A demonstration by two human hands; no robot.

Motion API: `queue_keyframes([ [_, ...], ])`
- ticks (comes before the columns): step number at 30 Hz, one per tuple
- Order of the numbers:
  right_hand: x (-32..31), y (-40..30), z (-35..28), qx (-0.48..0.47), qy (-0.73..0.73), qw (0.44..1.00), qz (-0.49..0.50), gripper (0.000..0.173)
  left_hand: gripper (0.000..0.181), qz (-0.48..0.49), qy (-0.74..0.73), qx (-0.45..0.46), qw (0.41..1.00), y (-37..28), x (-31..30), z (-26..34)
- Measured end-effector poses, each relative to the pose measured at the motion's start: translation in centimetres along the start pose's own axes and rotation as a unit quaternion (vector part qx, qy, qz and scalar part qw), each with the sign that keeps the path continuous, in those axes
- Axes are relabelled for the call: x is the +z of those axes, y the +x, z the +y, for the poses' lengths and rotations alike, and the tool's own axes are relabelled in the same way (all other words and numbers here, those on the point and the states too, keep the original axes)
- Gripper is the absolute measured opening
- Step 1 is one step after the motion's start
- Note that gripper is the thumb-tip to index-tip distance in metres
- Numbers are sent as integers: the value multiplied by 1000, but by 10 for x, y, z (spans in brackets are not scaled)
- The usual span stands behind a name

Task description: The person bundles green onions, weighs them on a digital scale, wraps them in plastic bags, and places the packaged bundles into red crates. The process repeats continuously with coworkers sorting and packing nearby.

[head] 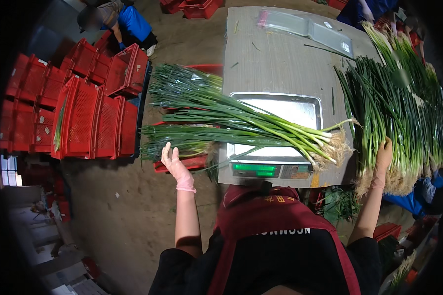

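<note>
A bunch of green onions (251, 114) lies across the steel pan of a digital scale (291, 108). Its pale roots point right, and its leaves overhang the table's left edge. My left hand (178, 169), in a thin pink glove, is beside the leaf ends with fingers apart and nothing in its grasp. On the right, my right hand (383, 156) touches the stems of a large pile of green onions (402, 121). Its fingertips are partly hidden among the stems, so a grip cannot be made out. The scale's green display (254, 170) is lit.
Clear plastic packaging (306, 27) lies on the grey table (280, 62). Left of the table, more green onions rest in red crates (186, 162). Stacked red crates (81, 114) stand farther left, where a person (109, 18) bends over. Other people are at the upper right.
</note>
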State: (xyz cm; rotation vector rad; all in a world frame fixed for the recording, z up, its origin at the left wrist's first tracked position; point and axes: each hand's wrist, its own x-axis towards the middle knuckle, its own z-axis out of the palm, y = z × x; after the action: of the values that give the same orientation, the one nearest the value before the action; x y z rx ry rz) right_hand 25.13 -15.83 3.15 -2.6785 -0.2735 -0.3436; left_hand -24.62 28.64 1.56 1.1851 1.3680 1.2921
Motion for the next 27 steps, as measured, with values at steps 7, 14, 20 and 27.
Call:
queue_keyframes([
  [7, 5, -4, -18, 108, 319, 938, -79, 27, 29, -55, 32, 75, 995, -10, -2, 0],
  [14, -16, -64, -163, -169, 266, 945, -84, 29, 31, -195, 138, 248, 939, -30, 26, 8],
  [20, 35, -97, -195, -393, 130, 869, -271, 32, 32, -268, 150, 326, 894, -42, 51, 26],
  [27, 47, -13, -94, -34, 289, 945, -151, 32, 28, -254, 188, 312, 896, -23, 34, 38],
])
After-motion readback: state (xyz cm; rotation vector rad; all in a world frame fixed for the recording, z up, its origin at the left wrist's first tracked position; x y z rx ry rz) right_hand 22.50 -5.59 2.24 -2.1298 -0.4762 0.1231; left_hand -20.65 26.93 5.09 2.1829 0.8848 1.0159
